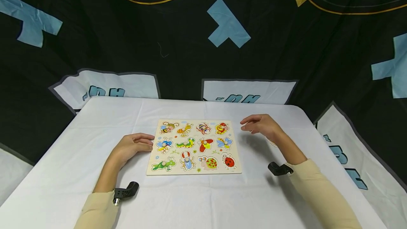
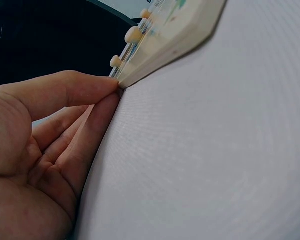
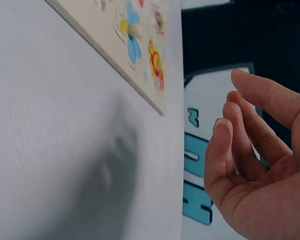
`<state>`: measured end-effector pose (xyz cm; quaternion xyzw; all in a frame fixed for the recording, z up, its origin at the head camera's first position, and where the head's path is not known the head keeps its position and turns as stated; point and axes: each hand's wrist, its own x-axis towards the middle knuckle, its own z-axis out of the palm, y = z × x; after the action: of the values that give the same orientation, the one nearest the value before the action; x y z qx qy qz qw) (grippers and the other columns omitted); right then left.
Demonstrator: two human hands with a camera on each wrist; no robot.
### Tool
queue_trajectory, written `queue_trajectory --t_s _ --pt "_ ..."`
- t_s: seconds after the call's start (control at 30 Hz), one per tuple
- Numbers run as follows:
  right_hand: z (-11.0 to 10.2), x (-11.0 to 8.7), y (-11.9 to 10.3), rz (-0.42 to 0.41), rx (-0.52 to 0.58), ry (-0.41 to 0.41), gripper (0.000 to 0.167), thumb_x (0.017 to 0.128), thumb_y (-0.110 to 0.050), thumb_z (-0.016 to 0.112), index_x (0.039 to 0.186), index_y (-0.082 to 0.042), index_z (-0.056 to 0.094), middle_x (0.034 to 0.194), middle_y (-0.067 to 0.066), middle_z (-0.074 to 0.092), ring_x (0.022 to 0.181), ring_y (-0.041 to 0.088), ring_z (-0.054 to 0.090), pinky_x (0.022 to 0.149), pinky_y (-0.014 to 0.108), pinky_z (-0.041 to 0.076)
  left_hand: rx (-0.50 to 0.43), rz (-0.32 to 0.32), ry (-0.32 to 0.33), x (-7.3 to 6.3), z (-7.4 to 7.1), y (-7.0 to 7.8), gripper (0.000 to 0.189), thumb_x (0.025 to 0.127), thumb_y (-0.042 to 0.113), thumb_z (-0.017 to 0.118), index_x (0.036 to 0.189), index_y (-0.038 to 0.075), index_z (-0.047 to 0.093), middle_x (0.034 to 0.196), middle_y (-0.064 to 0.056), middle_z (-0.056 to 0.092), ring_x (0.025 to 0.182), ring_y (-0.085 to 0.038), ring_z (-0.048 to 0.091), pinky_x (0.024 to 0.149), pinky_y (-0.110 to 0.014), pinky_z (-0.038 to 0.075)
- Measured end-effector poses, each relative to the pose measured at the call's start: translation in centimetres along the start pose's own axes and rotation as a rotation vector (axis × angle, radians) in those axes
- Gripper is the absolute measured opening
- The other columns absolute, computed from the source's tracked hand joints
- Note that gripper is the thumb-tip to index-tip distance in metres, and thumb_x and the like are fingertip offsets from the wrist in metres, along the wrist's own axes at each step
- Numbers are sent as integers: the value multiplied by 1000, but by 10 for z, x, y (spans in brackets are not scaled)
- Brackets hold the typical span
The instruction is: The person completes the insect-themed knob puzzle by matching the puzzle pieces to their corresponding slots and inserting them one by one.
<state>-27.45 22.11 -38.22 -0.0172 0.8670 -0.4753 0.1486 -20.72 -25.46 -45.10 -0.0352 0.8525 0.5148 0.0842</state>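
A wooden peg puzzle board [image 1: 197,148] with colourful insect pieces lies flat on the white table. Small round knobs [image 2: 133,35] stand up from the pieces. My left hand [image 1: 131,147] is at the board's left edge; in the left wrist view its fingertips [image 2: 109,86] meet right at the side of the board. Off the board's upper right corner, my right hand [image 1: 262,125] hovers over the table, its fingers loosely bent and nothing between them. The ladybird piece [image 1: 229,161] sits at the board's lower right, the red-and-yellow piece [image 1: 222,128] at its upper right.
A white cloth [image 1: 190,200] covers the table. Partly hidden behind the right wrist is a small pale-edged thing [image 1: 271,143]. Behind the table hangs a black curtain [image 1: 178,45] with blue and yellow shapes. Black cameras [image 1: 127,191] are strapped at both wrists.
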Motion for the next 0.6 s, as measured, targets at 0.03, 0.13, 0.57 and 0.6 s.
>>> queue_trajectory --t_s 0.03,0.13,0.57,0.6 --pt "-3 0 1 3 0 0 49 85 -30 81 127 -6 69 115 6 74 113 33 63 101 47 49 0 0 -1 0 0 0 49 83 21 81 129 9 68 108 -4 77 105 -10 64 102 -37 38" --pt "-13 -1 4 7 -5 -6 51 86 -29 80 130 -5 67 114 5 74 111 30 64 102 47 48 0 1 -2 0 0 0 49 83 21 80 129 9 67 108 -4 77 106 -11 64 102 -38 38" --pt "-47 -10 31 9 -9 12 57 90 -29 77 137 -1 60 122 10 72 109 29 63 102 51 48 -20 -1 -3 2 1 -1 49 83 19 80 129 8 68 107 -4 78 101 -7 66 100 -34 40" --pt "-49 -11 34 12 -7 12 56 91 -28 76 137 -1 60 123 11 72 109 30 63 103 52 47 -17 -1 -3 2 1 -1 49 83 19 80 129 8 68 108 -4 78 102 -8 66 100 -34 40"
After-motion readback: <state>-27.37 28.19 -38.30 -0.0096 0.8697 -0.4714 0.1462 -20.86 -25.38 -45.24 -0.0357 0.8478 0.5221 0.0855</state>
